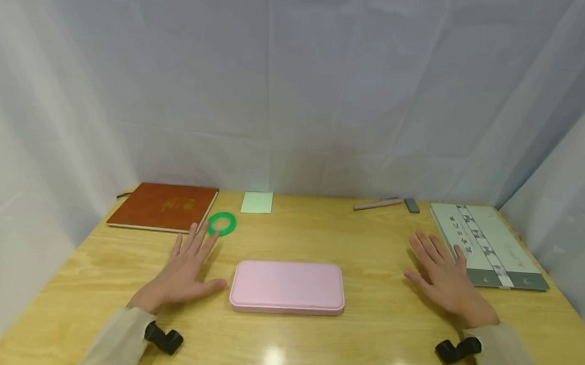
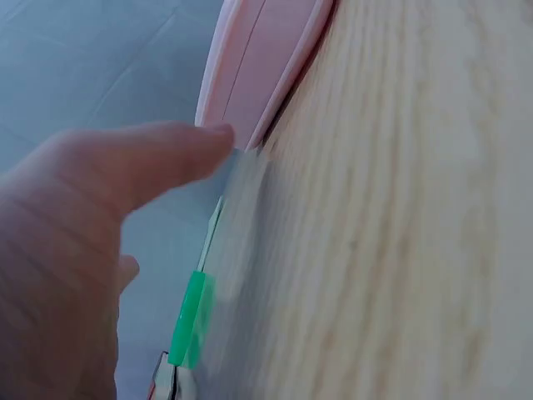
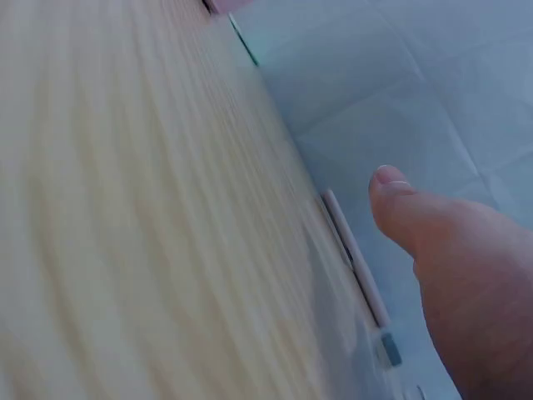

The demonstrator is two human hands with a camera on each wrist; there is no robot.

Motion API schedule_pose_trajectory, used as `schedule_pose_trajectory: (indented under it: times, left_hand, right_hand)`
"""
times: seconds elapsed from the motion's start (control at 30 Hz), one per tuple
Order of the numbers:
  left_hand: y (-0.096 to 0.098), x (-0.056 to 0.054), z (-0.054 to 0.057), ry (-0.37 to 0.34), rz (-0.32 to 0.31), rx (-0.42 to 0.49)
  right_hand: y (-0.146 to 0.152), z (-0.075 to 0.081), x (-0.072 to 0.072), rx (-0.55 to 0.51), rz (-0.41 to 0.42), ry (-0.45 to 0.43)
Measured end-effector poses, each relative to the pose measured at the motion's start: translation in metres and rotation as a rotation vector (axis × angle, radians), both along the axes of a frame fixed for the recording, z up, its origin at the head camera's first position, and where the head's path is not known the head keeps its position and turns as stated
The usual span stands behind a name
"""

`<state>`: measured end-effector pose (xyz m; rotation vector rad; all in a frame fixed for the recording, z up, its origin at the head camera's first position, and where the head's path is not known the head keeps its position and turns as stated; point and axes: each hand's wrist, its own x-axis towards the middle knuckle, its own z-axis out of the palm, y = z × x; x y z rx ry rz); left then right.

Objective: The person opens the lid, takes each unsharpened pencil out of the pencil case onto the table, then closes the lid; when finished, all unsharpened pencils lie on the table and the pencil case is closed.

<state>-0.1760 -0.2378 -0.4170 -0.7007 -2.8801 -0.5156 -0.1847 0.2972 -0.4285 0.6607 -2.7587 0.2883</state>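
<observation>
A pink rectangular case lies closed on the wooden table between the two hands. To its left is my left hand, palm down with fingers spread and holding nothing; the thumb points toward the case's left end. Its fingertips reach close to a green tape roll and the brown notebook. My right hand is likewise spread, palm down, with nothing in it. Its little finger overlaps the edge of a pale green book in the head view. The left wrist view has the thumb near the case.
At the back of the table lies a pale green sticky note pad. Farther right, a pinkish pen sits beside a small grey block. White curtains enclose the back and both sides.
</observation>
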Motion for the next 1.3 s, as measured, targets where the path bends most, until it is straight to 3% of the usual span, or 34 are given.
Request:
schedule_pose_trajectory:
  times: [0.23, 0.5, 0.77, 0.93, 1.03, 1.17, 1.3]
  left_hand:
    - [0.008, -0.002, -0.001, -0.035, -0.069, 0.074]
    - [0.023, 0.001, -0.005, -0.065, -0.205, 0.171]
    - [0.038, 0.010, -0.005, -0.147, -0.252, 0.241]
    - [0.046, 0.015, -0.007, -0.151, -0.233, 0.243]
    - [0.048, 0.016, -0.008, -0.150, -0.177, 0.246]
    - [0.050, 0.017, -0.008, -0.165, -0.100, 0.275]
    - [0.050, 0.016, -0.008, -0.199, -0.069, 0.349]
  right_hand:
    - [-0.034, -0.001, 0.000, -0.075, 0.120, 0.025]
    - [-0.078, -0.003, 0.012, -0.144, 0.286, 0.022]
    - [-0.109, -0.007, 0.022, -0.128, 0.404, -0.008]
    - [-0.122, -0.004, 0.026, -0.119, 0.434, -0.042]
    - [-0.127, -0.005, 0.028, -0.131, 0.436, -0.051]
    - [-0.130, -0.006, 0.030, -0.135, 0.431, -0.024]
    - [-0.132, -0.004, 0.030, -0.130, 0.431, 0.015]
